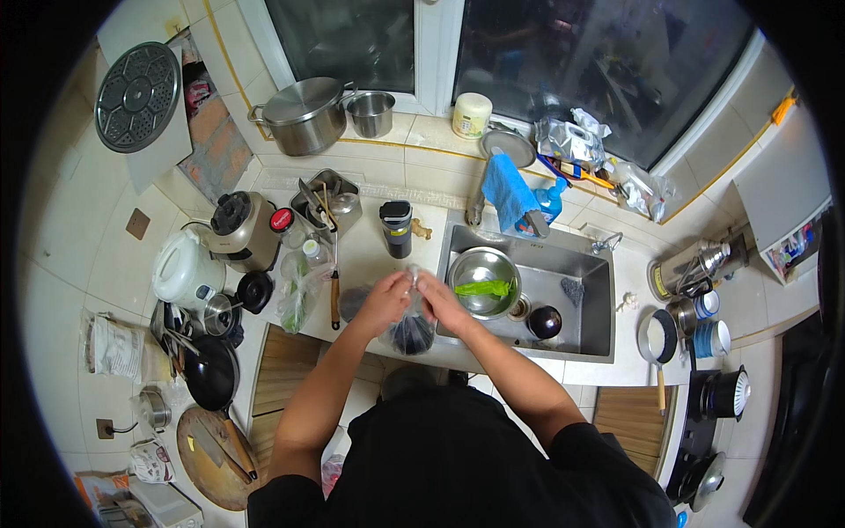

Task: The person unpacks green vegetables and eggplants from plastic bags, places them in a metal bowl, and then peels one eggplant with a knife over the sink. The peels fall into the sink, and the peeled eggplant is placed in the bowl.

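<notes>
My left hand and my right hand meet over the counter's front edge, fingers closed on the gathered top of a clear plastic bag. Something dark shows through the bag, but its kind is unclear. Just beyond my hands stands a dark travel tumbler with a black lid, beside a piece of ginger. To the right, a steel bowl with a bright green vegetable sits in the sink. A round, glossy dark purple eggplant lies on the sink's bottom.
Left of my hands are a long wooden-handled utensil, a bag of green vegetables and a blender base. A wok and a round cutting board stand nearer left. A blue cloth hangs over the faucet; a small pan is at right.
</notes>
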`<move>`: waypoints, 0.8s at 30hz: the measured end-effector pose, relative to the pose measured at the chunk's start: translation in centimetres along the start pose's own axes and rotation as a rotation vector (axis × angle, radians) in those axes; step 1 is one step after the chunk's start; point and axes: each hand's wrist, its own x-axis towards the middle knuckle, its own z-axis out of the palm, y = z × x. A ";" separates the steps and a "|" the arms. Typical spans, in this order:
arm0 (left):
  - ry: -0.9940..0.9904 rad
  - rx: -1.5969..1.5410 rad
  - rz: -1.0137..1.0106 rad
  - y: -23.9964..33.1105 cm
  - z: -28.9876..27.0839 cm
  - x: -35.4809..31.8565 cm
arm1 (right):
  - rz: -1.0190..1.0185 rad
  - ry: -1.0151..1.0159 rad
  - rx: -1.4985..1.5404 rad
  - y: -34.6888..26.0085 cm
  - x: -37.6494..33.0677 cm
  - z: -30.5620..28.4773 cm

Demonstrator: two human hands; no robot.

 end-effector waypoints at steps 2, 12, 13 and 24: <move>0.050 -0.176 0.026 0.6 0.0 0.2 | 0.020 -0.166 -0.070 2.4 0.4 0.5; 0.134 -0.330 0.161 2.1 -1.4 -1.1 | -0.307 0.328 -0.928 7.2 2.4 4.5; 0.125 -0.274 0.131 2.8 -2.1 -1.5 | -0.309 0.321 -0.968 7.2 2.5 3.9; 0.265 0.973 0.213 -6.6 -9.0 -7.9 | 0.204 -0.021 0.122 3.3 2.1 1.3</move>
